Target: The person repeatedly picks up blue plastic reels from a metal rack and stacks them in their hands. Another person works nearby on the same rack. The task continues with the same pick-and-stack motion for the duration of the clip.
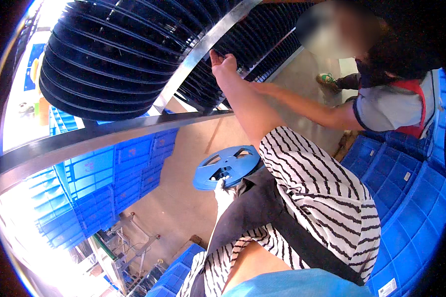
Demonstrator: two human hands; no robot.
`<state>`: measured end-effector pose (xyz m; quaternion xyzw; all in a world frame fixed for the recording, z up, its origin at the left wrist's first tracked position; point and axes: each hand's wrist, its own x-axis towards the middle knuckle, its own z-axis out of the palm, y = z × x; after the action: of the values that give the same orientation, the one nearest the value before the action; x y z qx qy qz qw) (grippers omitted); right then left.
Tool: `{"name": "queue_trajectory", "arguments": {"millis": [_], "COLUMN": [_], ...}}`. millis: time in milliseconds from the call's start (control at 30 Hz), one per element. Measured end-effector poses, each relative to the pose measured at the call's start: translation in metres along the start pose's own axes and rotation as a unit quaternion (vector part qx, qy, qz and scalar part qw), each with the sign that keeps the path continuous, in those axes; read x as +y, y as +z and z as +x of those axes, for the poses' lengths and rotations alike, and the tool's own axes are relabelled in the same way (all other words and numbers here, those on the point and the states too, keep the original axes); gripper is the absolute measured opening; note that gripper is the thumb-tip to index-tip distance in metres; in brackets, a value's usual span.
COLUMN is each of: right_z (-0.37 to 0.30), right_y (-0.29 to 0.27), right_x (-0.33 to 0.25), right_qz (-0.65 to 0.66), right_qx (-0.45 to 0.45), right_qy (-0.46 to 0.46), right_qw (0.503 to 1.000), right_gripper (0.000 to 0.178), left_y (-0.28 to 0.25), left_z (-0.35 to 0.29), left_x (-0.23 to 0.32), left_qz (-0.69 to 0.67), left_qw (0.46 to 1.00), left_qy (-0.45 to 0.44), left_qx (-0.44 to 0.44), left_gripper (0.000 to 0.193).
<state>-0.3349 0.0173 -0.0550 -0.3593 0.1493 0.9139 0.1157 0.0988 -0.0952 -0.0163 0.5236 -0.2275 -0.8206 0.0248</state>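
Note:
My left hand [225,196], in a white glove, is closed on a blue plastic reel [237,161] with cut-outs around its hub. The reel is held tilted in front of my body, and the fingers reach into one of its cut-outs. Bare and raised, my right hand [224,63] is at the metal post of a rack [193,57], close to black reels [203,81] lined up behind it. One finger points up and apart from the others, with nothing visible in the hand. Whether it touches the post or a reel I cannot tell.
Large black reels [109,59] fill the rack at upper left. A co-worker [389,106] stands at right, one arm stretched behind my right forearm toward the rack. Blue crates [119,171] are stacked at left, with more blue crates [406,198] at right. A metal cart [139,242] stands lower left.

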Motion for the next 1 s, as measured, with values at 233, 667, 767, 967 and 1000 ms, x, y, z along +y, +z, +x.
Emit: {"name": "queue_trajectory", "arguments": {"millis": [233,667,767,967,1000], "right_z": [-0.018,-0.232,-0.278,-0.302,-0.303], "right_y": [0.002,-0.047,-0.067,-0.123,-0.131], "right_x": [-0.030,-0.183,-0.226,-0.285,-0.291], "right_qz": [0.009,-0.183,-0.325,-0.629,-0.693], "right_qx": [0.028,0.040,0.084,0.113,0.075], "right_qy": [0.035,0.044,-0.057,-0.137,-0.173], "right_qw": [0.999,0.981,0.940,0.757,0.696], "right_gripper": [0.026,0.028,0.028,0.030,0.034], "left_y": [-0.058,-0.052,-0.007,0.019,0.022], "left_z": [0.065,0.144,0.107,0.085,0.081], "left_x": [-0.006,0.004,0.007,0.008,0.008], "left_qz": [0.009,0.051,0.047,0.115,0.116], "left_qw": [1.000,0.982,0.983,0.981,0.981], "left_qy": [0.015,-0.083,-0.095,-0.058,-0.062], "left_qx": [-0.004,-0.161,-0.152,-0.142,-0.140], "left_gripper": [0.019,0.034,0.053,0.053,0.053]}}
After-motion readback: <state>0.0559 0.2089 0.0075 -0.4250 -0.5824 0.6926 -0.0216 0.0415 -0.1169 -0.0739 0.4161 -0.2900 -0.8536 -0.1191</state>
